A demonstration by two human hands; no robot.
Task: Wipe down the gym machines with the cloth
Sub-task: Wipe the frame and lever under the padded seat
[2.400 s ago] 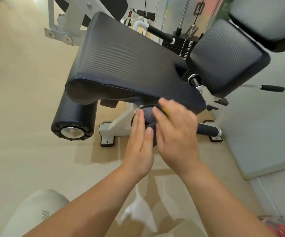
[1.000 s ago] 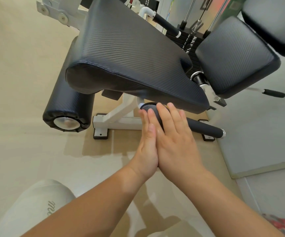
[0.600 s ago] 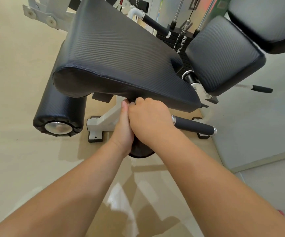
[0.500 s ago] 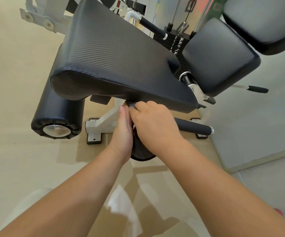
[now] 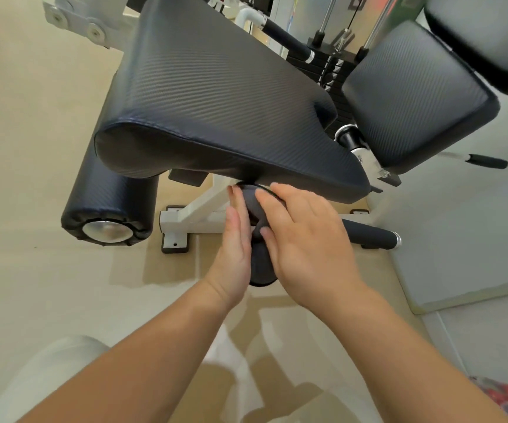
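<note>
Both hands sandwich the dark cloth (image 5: 254, 209) around a round padded roller end under the seat pad (image 5: 216, 102) front edge: left hand (image 5: 234, 248) flat, right hand (image 5: 304, 242) spread, so rubbing covers both sides.

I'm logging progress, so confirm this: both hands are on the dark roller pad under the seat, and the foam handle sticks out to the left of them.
Not quite. In the head view the foam handle sticks out to the right of the hands.
</note>
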